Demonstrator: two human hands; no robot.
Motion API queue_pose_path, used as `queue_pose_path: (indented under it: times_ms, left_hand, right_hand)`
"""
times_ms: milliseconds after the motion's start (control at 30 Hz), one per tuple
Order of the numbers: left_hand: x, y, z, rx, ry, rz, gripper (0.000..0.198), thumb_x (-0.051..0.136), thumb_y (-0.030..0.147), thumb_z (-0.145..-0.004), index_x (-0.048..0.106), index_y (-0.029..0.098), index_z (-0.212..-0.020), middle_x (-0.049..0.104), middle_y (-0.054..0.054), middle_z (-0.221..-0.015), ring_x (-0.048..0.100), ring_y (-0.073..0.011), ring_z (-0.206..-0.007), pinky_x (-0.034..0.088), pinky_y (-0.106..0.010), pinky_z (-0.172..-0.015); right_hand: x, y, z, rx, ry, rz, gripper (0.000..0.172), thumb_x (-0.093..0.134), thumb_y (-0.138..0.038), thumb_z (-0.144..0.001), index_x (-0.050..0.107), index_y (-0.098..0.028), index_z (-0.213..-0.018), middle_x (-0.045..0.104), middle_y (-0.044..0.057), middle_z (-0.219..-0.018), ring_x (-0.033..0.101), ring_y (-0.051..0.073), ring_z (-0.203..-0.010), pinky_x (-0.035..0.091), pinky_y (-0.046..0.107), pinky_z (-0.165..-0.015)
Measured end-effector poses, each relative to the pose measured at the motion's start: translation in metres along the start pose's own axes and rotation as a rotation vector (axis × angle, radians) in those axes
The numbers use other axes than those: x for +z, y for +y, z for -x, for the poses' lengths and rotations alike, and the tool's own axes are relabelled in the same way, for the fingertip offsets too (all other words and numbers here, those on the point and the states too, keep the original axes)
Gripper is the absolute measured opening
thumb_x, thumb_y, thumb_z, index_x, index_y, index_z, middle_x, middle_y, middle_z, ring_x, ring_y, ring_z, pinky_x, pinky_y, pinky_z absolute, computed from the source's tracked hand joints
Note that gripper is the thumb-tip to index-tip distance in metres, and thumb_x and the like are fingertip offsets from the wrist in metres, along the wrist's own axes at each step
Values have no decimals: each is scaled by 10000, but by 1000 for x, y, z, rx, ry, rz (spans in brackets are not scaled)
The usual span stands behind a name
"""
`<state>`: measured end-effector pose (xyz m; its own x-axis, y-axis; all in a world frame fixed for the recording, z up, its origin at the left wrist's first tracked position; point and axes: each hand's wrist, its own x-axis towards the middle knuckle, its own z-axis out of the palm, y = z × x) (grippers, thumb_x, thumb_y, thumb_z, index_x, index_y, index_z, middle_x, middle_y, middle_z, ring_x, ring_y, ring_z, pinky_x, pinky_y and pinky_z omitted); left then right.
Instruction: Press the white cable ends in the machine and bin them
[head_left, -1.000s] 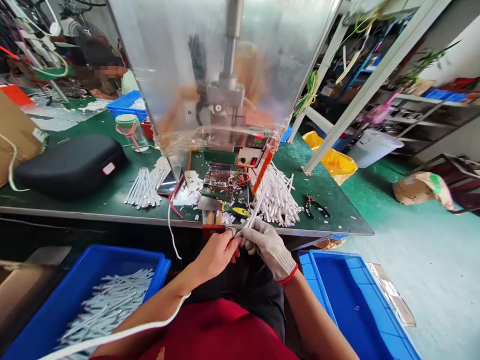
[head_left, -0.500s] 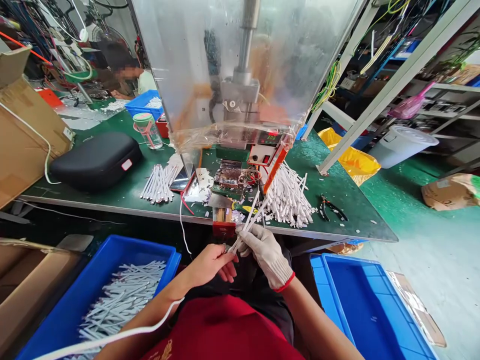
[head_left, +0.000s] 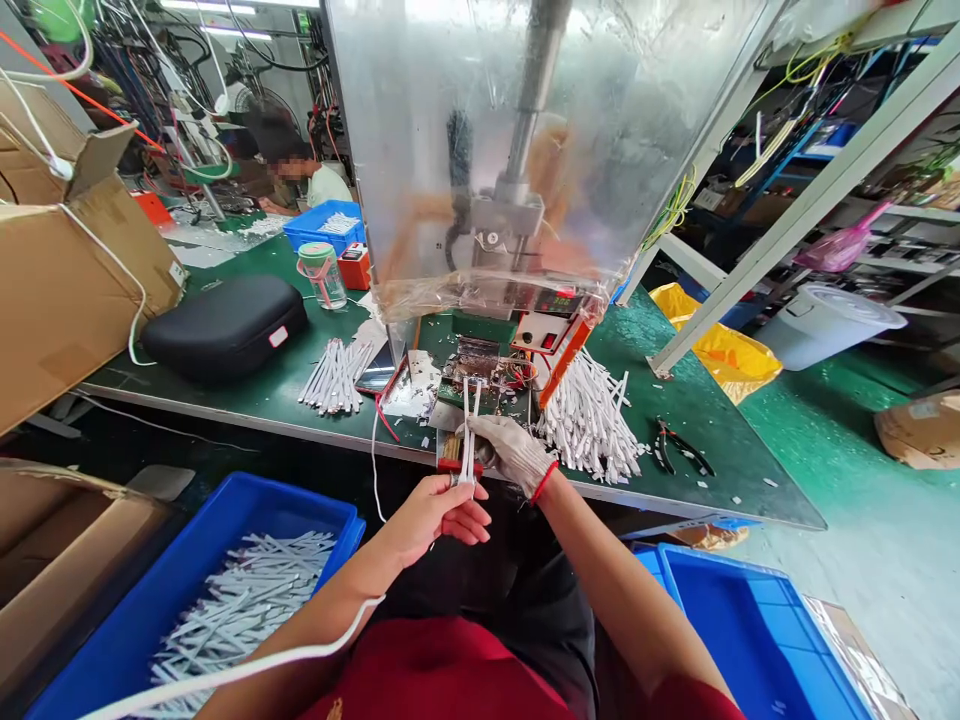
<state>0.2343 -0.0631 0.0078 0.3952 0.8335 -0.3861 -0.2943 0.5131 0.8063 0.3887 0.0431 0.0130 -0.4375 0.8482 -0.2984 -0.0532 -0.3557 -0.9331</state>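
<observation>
My bare left hand (head_left: 439, 520) pinches the lower ends of a pair of long thin white strips (head_left: 468, 440). The strips stand almost upright in view, side by side, with their far ends a little apart near the machine's metal fixture (head_left: 478, 362). My right hand (head_left: 511, 455), in a pale knitted glove with a red cuff, closes on the strips higher up. Its fingertips are partly hidden. To the right of the fixture lies a large pile of white strips (head_left: 589, 415), and a smaller bundle of white strips (head_left: 335, 378) is on the left.
A clear plastic guard (head_left: 420, 130) hangs before the press, beside a control box (head_left: 541, 333). Black-handled pliers (head_left: 682, 450) lie at right. A blue bin (head_left: 225, 500) of strips stands lower left, another blue bin (head_left: 675, 575) lower right. A black case (head_left: 225, 325) and a person (head_left: 322, 185) are farther left.
Both hands have moved the strips forward toward the machine fixture. The strips have turned from slanting right to nearly straight ahead. The camera view has shifted slightly.
</observation>
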Motion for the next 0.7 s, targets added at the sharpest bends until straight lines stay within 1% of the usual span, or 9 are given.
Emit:
queue_pose_path:
  times_ms: [67, 133, 233, 367, 533, 700]
  left_hand:
    - [-3, 0, -4, -12, -22, 7, 435, 745, 499, -792, 683, 96, -943, 754, -124, -777, 745, -218, -659, 563, -243, -580]
    - [-5, 0, -6, -20, -36, 6, 432, 737, 500, -802, 682, 97, -946, 754, -126, -771, 747, -225, -666, 565, -247, -580]
    - [-5, -1, -6, -12, -38, -27, 444, 701, 526, -829, 679, 101, -956, 748, -118, -746, 747, -232, -658, 565, -260, -577]
    - [-2, 0, -7, 6, -14, -113, 495, 647, 587, -845, 676, 97, -913, 735, -113, -696, 734, -233, -610, 555, -272, -554]
    - [2, 3, -10, 10, 10, -122, 528, 666, 615, -804, 681, 91, -871, 726, -111, -665, 723, -236, -586, 551, -286, -551]
    - [1, 2, -10, 4, -6, -90, 517, 659, 600, -813, 681, 88, -879, 728, -112, -664, 725, -238, -589, 552, -286, -551]
  right_hand:
    - [2, 3, -2, -18, -13, -43, 428, 730, -569, -752, 752, -157, -869, 670, 44, -694, 475, 76, -457, 338, 196, -408]
    - [4, 5, -2, -11, -14, -88, 416, 743, -560, -737, 756, -160, -853, 671, 42, -695, 491, 80, -471, 354, 197, -419]
    - [5, 8, -4, 11, 7, -140, 386, 759, -524, -720, 743, -150, -812, 620, 11, -605, 443, 69, -429, 305, 193, -389]
    - [4, 12, -10, -17, 78, -145, 381, 744, -512, -722, 728, -137, -785, 573, -12, -558, 379, 58, -405, 261, 194, -382]
    - [5, 8, -9, -29, 143, -85, 370, 703, -529, -749, 720, -160, -769, 546, -6, -537, 369, 80, -408, 250, 217, -381]
    - [4, 7, -8, -26, 137, -71, 385, 688, -541, -766, 715, -157, -783, 515, -25, -512, 353, 76, -398, 216, 216, -383]
